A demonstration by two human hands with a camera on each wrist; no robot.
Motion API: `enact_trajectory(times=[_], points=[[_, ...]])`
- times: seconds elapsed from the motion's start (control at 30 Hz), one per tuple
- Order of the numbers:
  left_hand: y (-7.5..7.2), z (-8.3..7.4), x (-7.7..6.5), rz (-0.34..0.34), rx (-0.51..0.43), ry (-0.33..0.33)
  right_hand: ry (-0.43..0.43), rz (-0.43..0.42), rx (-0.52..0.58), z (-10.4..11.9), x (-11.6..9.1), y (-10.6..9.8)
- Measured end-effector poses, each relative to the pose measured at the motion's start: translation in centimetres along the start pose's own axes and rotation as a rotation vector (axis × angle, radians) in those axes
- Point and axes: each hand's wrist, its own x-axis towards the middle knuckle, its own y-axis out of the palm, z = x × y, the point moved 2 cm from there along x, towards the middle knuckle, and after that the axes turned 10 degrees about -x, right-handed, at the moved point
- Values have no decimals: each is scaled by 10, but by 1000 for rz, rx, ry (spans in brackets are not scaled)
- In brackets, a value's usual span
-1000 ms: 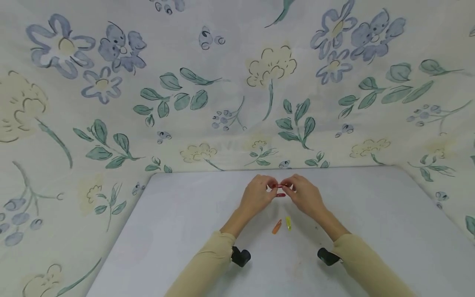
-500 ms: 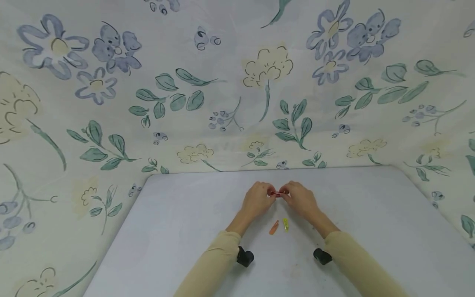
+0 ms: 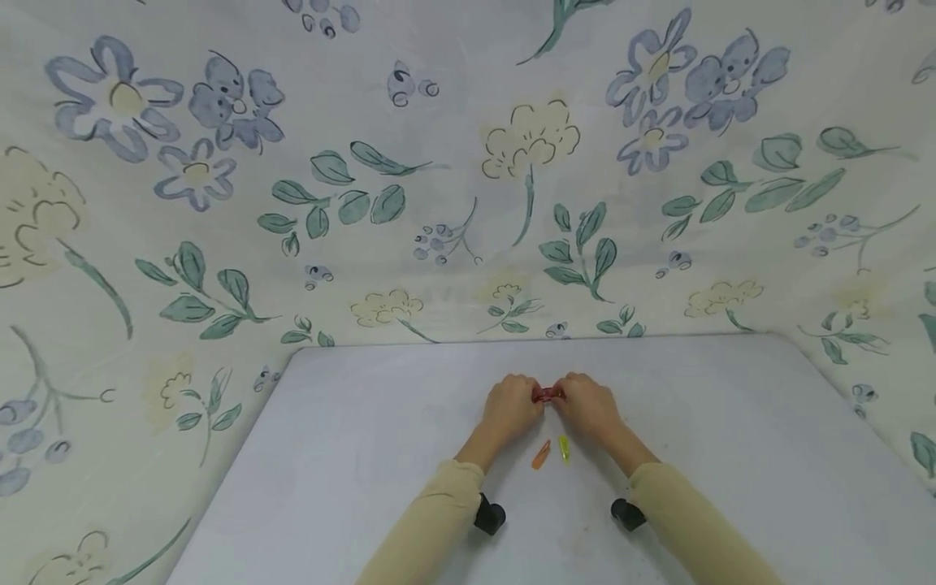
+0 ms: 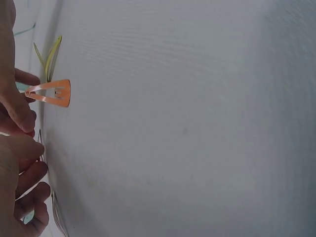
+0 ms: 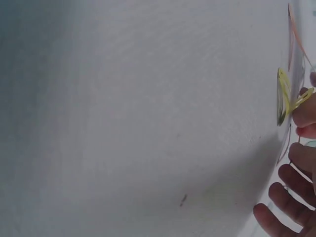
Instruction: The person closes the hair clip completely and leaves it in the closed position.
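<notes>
Pale cloth printed with blue flowers, cream blossoms and green leaves (image 3: 468, 162) rises behind the far edge of a white desk (image 3: 329, 471) and along its left and right edges. From the left, a cream left sleeve (image 3: 427, 520) comes in over the near part of the desk, a black wrist camera (image 3: 491, 516) at its inner side. Beyond it, the left hand (image 3: 512, 406) is near the middle of the far edge, its fingertips pinching the left end of a small red clip (image 3: 546, 394). Nearer than this clip, an orange clip (image 3: 541, 455) lies slanted on the desk; the left wrist view shows its tapered frame with a gap inside. The red clip itself is between the two hands, partly covered by fingers. Just right of the orange clip and apart from it is a yellow clip (image 3: 564, 448), its two parts spread apart in a V in the wrist views. Next comes the right hand (image 3: 587, 404), pinching the red clip's right end. Farther right are a second black camera (image 3: 628, 514) and the cream right sleeve (image 3: 698, 520).
</notes>
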Motion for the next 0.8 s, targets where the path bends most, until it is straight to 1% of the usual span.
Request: enact_trajectory(times=[0.13,0.3,0.53,0.8], points=[[1,-1,-2,10,17,-16,-5,16,-34,2,0,2],[0,-4,-3,17,16,-24,4,17,-72,0,0,4],[1,-5,-4,19,35,-37,-1,18,-35,0,-1,6],[0,-4,-5,7,23,-36,-6,-1,-38,2,-2,6]])
